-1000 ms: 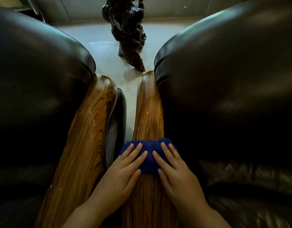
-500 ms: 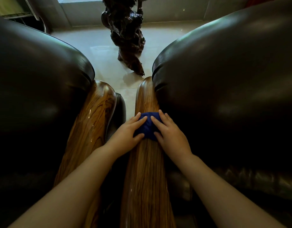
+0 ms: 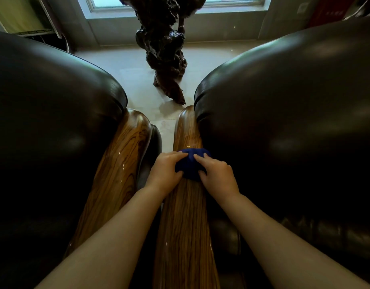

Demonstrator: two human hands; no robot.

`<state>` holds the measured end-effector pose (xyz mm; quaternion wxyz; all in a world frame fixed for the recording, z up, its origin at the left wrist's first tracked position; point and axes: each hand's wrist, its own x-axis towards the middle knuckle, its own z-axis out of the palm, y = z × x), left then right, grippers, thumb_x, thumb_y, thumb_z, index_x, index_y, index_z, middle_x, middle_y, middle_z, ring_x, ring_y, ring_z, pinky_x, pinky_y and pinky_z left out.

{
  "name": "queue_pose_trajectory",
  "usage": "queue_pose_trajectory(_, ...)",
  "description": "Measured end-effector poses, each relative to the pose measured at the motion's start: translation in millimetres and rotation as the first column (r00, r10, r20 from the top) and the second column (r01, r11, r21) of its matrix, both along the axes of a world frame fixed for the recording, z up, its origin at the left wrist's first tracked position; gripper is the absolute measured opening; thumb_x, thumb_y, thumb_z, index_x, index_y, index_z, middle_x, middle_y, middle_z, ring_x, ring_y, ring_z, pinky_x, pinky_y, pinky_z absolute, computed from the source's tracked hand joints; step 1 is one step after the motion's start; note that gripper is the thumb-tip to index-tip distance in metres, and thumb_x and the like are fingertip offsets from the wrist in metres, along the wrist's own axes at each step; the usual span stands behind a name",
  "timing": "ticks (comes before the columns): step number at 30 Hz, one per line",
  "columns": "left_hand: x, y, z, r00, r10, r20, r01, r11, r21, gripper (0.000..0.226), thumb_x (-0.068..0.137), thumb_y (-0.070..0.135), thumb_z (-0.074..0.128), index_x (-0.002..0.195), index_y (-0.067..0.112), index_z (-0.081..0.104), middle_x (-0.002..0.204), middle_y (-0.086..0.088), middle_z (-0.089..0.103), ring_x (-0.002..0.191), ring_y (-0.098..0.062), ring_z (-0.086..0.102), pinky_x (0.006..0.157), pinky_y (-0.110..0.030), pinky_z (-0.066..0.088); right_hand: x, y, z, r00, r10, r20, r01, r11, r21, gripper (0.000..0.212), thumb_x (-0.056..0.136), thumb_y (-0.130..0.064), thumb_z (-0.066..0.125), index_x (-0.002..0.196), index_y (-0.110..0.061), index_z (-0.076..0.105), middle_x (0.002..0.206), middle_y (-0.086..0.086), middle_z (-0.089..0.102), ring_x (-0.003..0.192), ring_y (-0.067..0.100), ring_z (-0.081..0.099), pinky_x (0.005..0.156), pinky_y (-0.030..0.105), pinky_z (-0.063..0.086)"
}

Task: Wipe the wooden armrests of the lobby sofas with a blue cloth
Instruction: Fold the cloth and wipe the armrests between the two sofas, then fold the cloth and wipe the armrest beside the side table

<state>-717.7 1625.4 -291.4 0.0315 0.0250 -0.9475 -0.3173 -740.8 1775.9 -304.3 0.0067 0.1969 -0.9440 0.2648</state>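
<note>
Blue cloth, bunched into a pad, sits on top of the right-hand wooden armrest, a little past the middle of its length and well short of the rounded far end. Both hands are on it. The left hand covers the cloth's left side with its fingers laid over the top and its thumb against the near edge; the right hand does the same from the right, and the fingertips of the 2 hands almost meet across the pad. The fingers bend over the bunched fabric and press it down onto the wood; whether they truly grip it or only push it I cannot tell for certain, but the thumbs do seem to hook the near edge.

Judging by this, the step in hand is a lengthwise wipe of this armrest, with the far stretch up to the tip beside the dark leather cushion not yet covered by the cloth. The next move calls for steady downward pressure from both palms while the pad slides along the grain, keeping it centred so it does not slip into the gap between the 2 sofas. The left-hand wooden armrest shows wet glints along its surface.
</note>
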Motion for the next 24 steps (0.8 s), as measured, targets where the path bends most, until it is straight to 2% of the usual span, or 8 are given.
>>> queue_pose_trajectory(3, 9, 0, 13, 0.998, -0.018, 0.065, 0.018, 1.0, 0.009, 0.04, 0.079, 0.005, 0.062, 0.117, 0.017, 0.061, 0.119, -0.007, 0.061, 0.108, -0.018, 0.054, 0.09, -0.023, 0.039, 3, 15, 18, 0.985, 0.009, 0.175, 0.009, 0.995, -0.101, 0.036, 0.084, -0.013, 0.061, 0.118, -0.021, 0.061, 0.118, 0.004, 0.065, 0.106, 0.017, 0.061, 0.089, 0.028, 0.047)
queue_pose_trajectory(6, 22, 4, 33, 0.991, -0.027, 0.132, 0.018, 0.997, 0.074, 0.032, 0.079, 0.007, 0.065, 0.11, 0.016, 0.064, 0.114, -0.005, 0.065, 0.102, -0.011, 0.057, 0.089, -0.021, 0.043, 1, 37, 47, 0.923, 0.098, 0.373, -0.034, 0.984, -0.175, 0.028, 0.081, -0.015, 0.066, 0.108, -0.022, 0.066, 0.105, -0.001, 0.069, 0.092, 0.005, 0.061, 0.079, 0.02, 0.048)
queue_pose_trajectory(9, 33, 11, 63, 0.988, -0.05, 0.143, 0.035, 0.993, 0.109, 0.03, 0.078, 0.008, 0.067, 0.106, 0.015, 0.066, 0.105, 0.001, 0.068, 0.093, -0.004, 0.058, 0.082, -0.015, 0.045, 9, 54, 81, 0.88, 0.183, 0.438, -0.075, 0.965, -0.252, 0.023, 0.08, -0.014, 0.068, 0.102, -0.023, 0.068, 0.092, -0.006, 0.068, 0.08, 0.001, 0.061, 0.069, 0.017, 0.05)
queue_pose_trajectory(12, 47, 16, 102, 0.982, -0.084, 0.168, 0.069, 0.993, 0.094, 0.027, 0.078, 0.01, 0.067, 0.104, 0.018, 0.067, 0.093, 0.009, 0.065, 0.082, 0.003, 0.058, 0.066, -0.006, 0.044, 22, 68, 115, 0.869, 0.229, 0.44, -0.11, 0.954, -0.28, 0.022, 0.081, -0.014, 0.067, 0.101, -0.024, 0.067, 0.088, -0.009, 0.067, 0.082, 0.002, 0.063, 0.067, 0.017, 0.051)
queue_pose_trajectory(14, 61, 23, 131, 0.983, -0.093, 0.159, 0.081, 0.994, 0.079, 0.026, 0.078, 0.011, 0.067, 0.103, 0.018, 0.067, 0.089, 0.012, 0.064, 0.079, 0.005, 0.058, 0.062, -0.005, 0.045, 35, 78, 140, 0.878, 0.233, 0.419, -0.112, 0.95, -0.293, 0.022, 0.08, -0.015, 0.067, 0.101, -0.025, 0.068, 0.086, -0.01, 0.067, 0.082, 0.002, 0.064, 0.066, 0.016, 0.05)
queue_pose_trajectory(19, 109, 48, 194, 0.99, -0.086, 0.114, 0.079, 0.995, 0.058, 0.024, 0.076, 0.013, 0.07, 0.1, 0.018, 0.07, 0.088, 0.008, 0.068, 0.082, -0.002, 0.062, 0.075, -0.015, 0.049, 80, 106, 198, 0.912, 0.23, 0.341, -0.125, 0.945, -0.303, 0.021, 0.078, -0.016, 0.071, 0.091, -0.032, 0.07, 0.078, -0.015, 0.068, 0.077, -0.003, 0.065, 0.064, 0.01, 0.048)
queue_pose_trajectory(24, 169, 86, 268, 0.985, -0.119, 0.123, 0.111, 0.991, 0.069, 0.024, 0.074, 0.013, 0.071, 0.097, 0.019, 0.072, 0.086, 0.005, 0.069, 0.083, -0.006, 0.063, 0.078, -0.021, 0.05, 146, 149, 268, 0.934, 0.21, 0.29, -0.119, 0.945, -0.304, 0.027, 0.075, -0.017, 0.073, 0.075, -0.043, 0.067, 0.075, -0.014, 0.07, 0.076, 0.0, 0.067, 0.071, 0.019, 0.053)
